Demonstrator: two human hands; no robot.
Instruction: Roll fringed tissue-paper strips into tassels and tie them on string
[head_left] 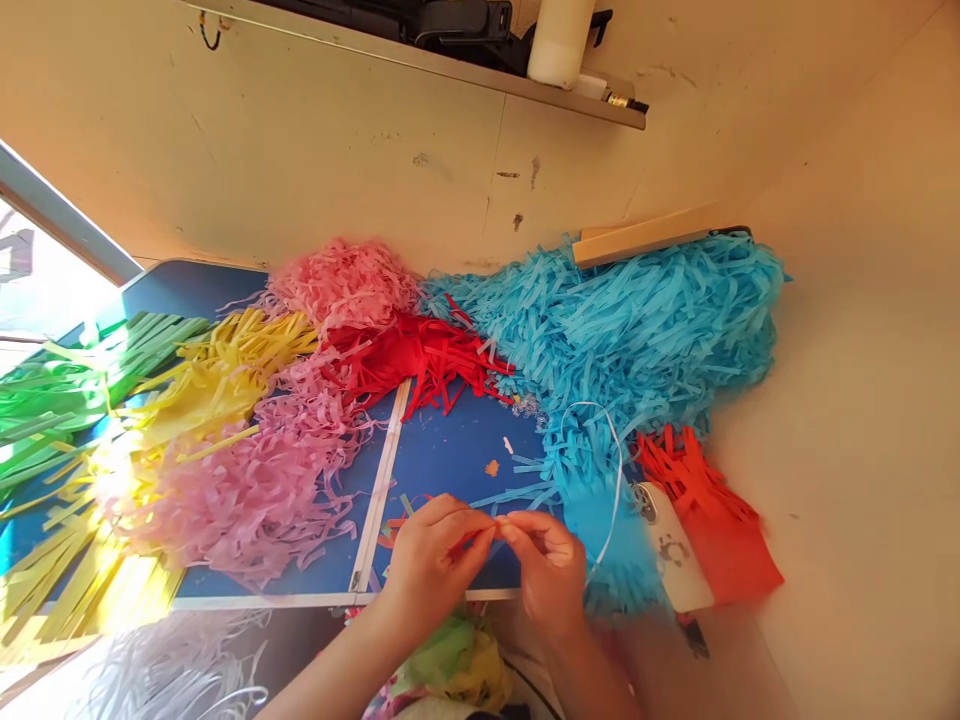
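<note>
Strong light reaches you from the bright opening (30, 265) on the left. It makes the yellow paper (82, 590) glare almost white in spots. The wall (862, 330) on the right looks dimmer. Your left hand (435, 560) and right hand (551, 570) look soft where they meet, the near blue paper (615, 545) is blurry, and the edges look stretched.

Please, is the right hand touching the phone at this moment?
Apart. The head view shows a plain gap between the right hand and the phone, with blue paper visible between them.
</note>
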